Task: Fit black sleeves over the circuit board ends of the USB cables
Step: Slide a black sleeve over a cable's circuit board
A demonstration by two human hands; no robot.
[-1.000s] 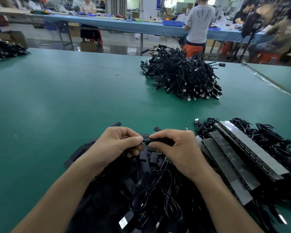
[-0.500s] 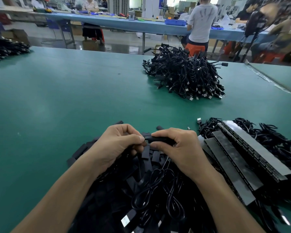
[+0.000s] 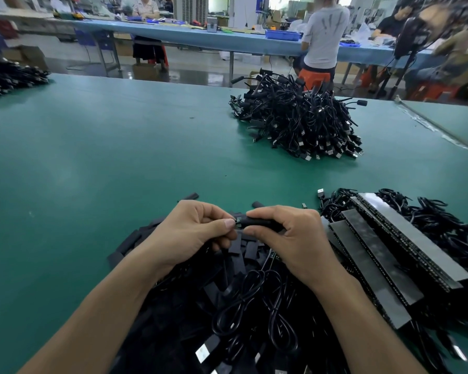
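Note:
My right hand grips a black sleeve that lies level between both hands. A small green circuit board tip pokes out of the sleeve's left end. My left hand pinches at that tip with thumb and fingers. The cable of this piece hangs down in loops below my hands. Under my hands lies a heap of loose flat black sleeves and coiled USB cables.
Flat black strips lie on tangled cables at the near right. A big pile of cables sits mid-table, another pile at the far left. The green table lies between them. People work at a blue bench behind.
The sleeve has slid along between my hands, so the green board tip now shows at its left end. Both hands stay together in the same place.

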